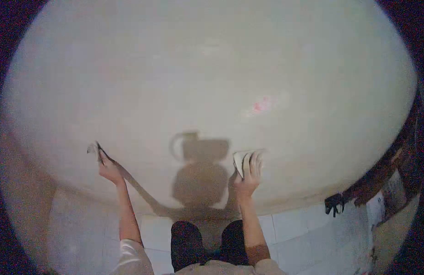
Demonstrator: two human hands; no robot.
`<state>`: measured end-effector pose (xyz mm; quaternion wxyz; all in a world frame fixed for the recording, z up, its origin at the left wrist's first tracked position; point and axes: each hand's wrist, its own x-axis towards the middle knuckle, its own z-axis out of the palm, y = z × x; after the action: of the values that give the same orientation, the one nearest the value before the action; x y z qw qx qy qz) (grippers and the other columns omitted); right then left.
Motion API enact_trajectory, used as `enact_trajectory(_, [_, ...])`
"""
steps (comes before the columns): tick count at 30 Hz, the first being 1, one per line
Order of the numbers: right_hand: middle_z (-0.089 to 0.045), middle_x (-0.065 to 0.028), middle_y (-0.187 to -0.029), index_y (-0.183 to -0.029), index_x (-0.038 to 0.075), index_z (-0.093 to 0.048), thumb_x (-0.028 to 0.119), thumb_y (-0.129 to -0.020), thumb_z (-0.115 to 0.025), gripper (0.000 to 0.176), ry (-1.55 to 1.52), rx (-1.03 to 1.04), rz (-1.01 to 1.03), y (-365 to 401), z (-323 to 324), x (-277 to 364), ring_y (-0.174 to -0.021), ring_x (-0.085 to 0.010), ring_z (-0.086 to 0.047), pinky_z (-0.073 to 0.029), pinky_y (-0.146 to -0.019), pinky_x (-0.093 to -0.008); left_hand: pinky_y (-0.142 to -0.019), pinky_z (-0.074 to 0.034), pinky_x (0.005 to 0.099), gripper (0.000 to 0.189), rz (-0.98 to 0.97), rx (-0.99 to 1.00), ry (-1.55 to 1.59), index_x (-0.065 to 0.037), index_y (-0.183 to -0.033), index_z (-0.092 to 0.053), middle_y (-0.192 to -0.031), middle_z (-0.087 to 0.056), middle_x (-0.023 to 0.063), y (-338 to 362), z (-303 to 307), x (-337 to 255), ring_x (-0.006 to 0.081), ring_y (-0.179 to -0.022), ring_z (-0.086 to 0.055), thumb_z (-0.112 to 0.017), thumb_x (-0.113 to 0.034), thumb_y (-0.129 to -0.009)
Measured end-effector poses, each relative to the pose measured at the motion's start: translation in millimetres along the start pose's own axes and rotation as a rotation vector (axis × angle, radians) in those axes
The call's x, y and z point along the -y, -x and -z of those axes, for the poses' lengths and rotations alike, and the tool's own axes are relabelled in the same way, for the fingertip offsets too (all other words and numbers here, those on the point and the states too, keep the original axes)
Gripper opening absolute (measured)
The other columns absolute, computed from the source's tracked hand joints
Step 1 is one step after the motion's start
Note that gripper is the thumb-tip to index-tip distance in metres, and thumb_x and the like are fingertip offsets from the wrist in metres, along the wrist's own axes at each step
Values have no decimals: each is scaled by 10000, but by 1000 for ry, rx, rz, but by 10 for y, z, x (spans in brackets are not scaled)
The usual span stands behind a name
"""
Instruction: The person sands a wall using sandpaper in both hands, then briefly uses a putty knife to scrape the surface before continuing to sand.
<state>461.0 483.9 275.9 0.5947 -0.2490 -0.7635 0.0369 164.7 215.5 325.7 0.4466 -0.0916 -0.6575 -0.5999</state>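
LEFT: left hand [109, 170] clamped on scraper [94, 148], blade at wall [212, 64] | RIGHT: right hand [248, 176] holds sanding pad [240, 161], fingers extended, pressed flat to wall | RISK: uneven pressure probably slips pad; tilted scraper corner could gouge surface.

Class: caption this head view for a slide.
Left hand holds a scraper, right hand a pad, both against the wall.
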Motion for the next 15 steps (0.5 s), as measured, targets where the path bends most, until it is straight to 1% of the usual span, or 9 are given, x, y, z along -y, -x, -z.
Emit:
enact_trajectory(1, [-480, -231, -1414, -1293, -3, -575, 56, -847, -522, 453, -20, 12, 13, 12, 6, 12, -1340, -459, -397, -311, -1116, -544, -1024, -434, 366, 353, 324, -92, 27, 42, -1257, -604, -1281, -616, 184, -103, 40, -22, 285, -1184, -594, -516, -169, -988])
enact_trajectory(4, [-476, -240, -1415, -1297, -6, -573, 68, -844, -530, 461, -6, 16, -8, -72, -27, -43, -1345, -453, -394, -307, -1116, -544, -1003, -440, 351, 354, 403, -123, -62, 53, -1265, -592, -1280, -614, 196, -185, -141, 100, 278, -1150, -608, -488, -163, -1005])
enact_trajectory(6, [-467, -246, -1419, -1298, -8, -569, 67, -844, -528, 463, 7, -39, -6, -77, -70, -41, -1347, -450, -393, -309, -1115, -545, -1029, -423, 365, 350, 265, -77, 144, 47, -1276, -584, -1274, -617, 193, 83, -249, -169, 284, -1188, -590, -512, -149, -995])
enact_trajectory(8, [-458, -241, -1429, -1302, -5, -567, 39, -843, -523, 463, 16, -49, 4, -131, -121, -66, -1349, -446, -391, -313, -1113, -544, -1069, -400, 413, 353, -94, 9, 61, 36, -1253, -609, -1276, -612, 205, 414, -416, -256, 319, -1238, -557, -493, 0, -921])
enact_trajectory(9, [-455, -234, -1435, -1304, 2, -568, 16, -830, -518, 477, 18, -49, -8, -140, -119, -55, -1352, -444, -389, -313, -1114, -545, -1069, -400, 413, 353, -95, 12, 59, 36, -1253, -609, -1276, -612, 205, 457, -407, -292, 319, -1238, -557, -493, 0, -921])
enact_trajectory(11, [-451, -227, -1441, -1305, 9, -569, -6, -816, -514, 492, 29, -39, -28, -126, -66, -44, -1354, -442, -387, -313, -1114, -547, -1102, -368, 464, 485, -476, 248, 68, 29, -1221, -635, -1275, -608, 218, 531, -356, -336, 356, -1276, -518, -441, 115, -785])
enact_trajectory(12, [-449, -222, -1445, -1308, 16, -570, -20, -803, -512, 510, 1, -32, -16, -136, -37, -45, -1359, -440, -381, -311, -1116, -548, -1102, -368, 464, 485, -473, 255, 68, 29, -1221, -635, -1275, -608, 218, 497, -348, -266, 356, -1276, -518, -441, 115, -785])
enact_trajectory(14, [-447, -217, -1449, -1311, 22, -570, -34, -789, -510, 528, -22, -25, -3, -158, -3, -70, -1363, -439, -375, -308, -1117, -550, -1115, -350, 489, 581, -598, 209, 171, 32, -1184, -655, -1250, -619, 226, 345, -383, -9, 379, -1282, -503, -400, 132, -672])
enact_trajectory(15, [-444, -216, -1452, -1314, 27, -570, -35, -779, -510, 542, -34, -17, -7, -202, -11, -114, -1369, -440, -365, -300, -1121, -552, -1063, -416, 446, 414, -430, 164, 218, 43, -1174, -657, -1226, -640, 210, 336, -462, 45, 366, -1217, -566, -441, 71, -822])
